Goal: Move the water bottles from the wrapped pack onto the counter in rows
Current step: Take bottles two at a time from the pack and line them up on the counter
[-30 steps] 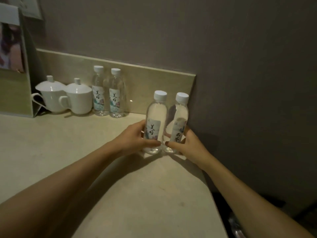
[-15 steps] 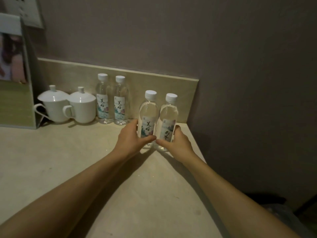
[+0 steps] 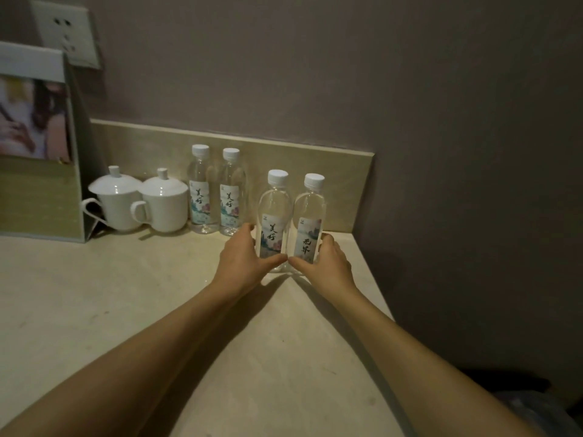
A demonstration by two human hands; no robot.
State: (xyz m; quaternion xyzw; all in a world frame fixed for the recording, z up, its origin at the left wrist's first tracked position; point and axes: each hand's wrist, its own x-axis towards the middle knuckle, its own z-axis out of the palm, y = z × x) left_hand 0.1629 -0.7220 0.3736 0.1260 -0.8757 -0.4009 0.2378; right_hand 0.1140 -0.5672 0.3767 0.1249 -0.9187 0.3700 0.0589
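Both clear, round-shouldered plastic bottles now stand farther back on the smooth stone counter [image 3: 189, 310] — left hand [image 3: 239, 263] curled round the left bottle [image 3: 273, 216], right hand [image 3: 328, 266] round the right bottle [image 3: 309, 219].

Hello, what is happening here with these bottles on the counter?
A person is setting two water bottles on the counter. The left hand grips one bottle, the right hand grips the other bottle, side by side and upright. Two more bottles stand against the back edge, beside two lidded white cups.
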